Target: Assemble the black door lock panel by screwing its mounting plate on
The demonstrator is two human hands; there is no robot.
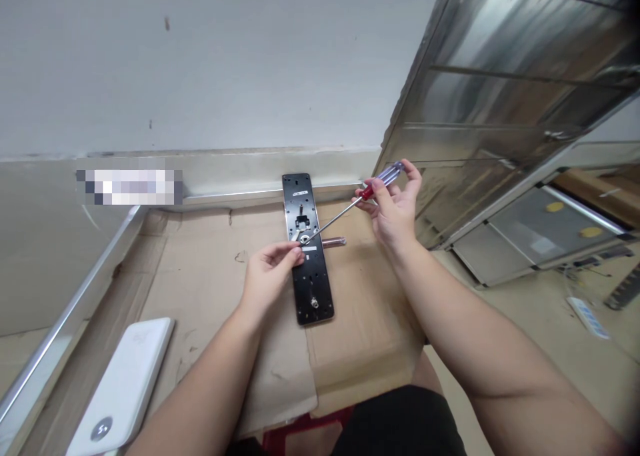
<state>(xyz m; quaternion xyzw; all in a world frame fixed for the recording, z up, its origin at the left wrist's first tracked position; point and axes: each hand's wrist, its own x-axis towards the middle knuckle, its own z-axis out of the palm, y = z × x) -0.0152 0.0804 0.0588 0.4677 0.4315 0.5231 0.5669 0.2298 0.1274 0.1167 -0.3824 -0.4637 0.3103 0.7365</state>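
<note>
My right hand (395, 209) is closed around the purple and red handle of a screwdriver (340, 214), its shaft slanting down to the left. The tip ends at a black door lock panel (314, 269), close to a pale ring near the panel's middle. Beside that tip, my left hand (273, 269) pinches its thumb and forefinger together over the panel; whatever lies between them is too small to name. A short coppery lever handle (334, 242) juts out from under the panel's right side.
Brown cardboard (200, 276) covers the worktop beneath the panel. At the left lies a white rounded case (125, 383) with a round silver button. A metal edge strip (70, 309) borders the worktop's left side. Shiny metal doors (470, 123) lean at right; a power strip (589, 317) is on the floor.
</note>
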